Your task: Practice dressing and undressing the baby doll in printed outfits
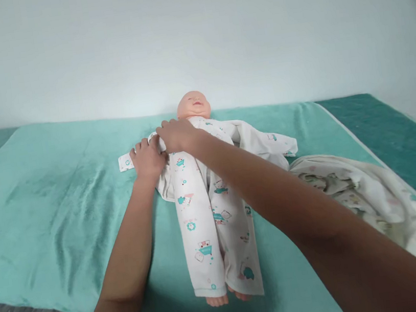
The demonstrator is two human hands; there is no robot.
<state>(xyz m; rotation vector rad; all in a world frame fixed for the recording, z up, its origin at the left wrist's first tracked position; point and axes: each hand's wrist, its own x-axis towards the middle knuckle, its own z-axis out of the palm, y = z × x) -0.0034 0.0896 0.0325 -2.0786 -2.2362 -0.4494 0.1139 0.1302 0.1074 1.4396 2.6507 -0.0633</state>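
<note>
A baby doll [189, 106] lies on its back with its head toward the wall and its toes toward me. It wears a white printed top [209, 125] and matching trousers [197, 219]. My left hand [149, 158] is closed around the sleeve [126, 162] on the left side, whose cuff sticks out past my fingers. Beside it, my right hand [176, 133] has its fingers curled over the same sleeve near the doll's shoulder. The other sleeve [271, 142] stretches out to the right. Whether the doll's arms fill the sleeves is hidden.
A crumpled pile of white printed cloth [375, 189] lies to the right, partly behind my right forearm. The green sheet [64, 207] covers the bed, with a darker green cover [393, 125] at the far right. A pale wall [191, 34] stands behind.
</note>
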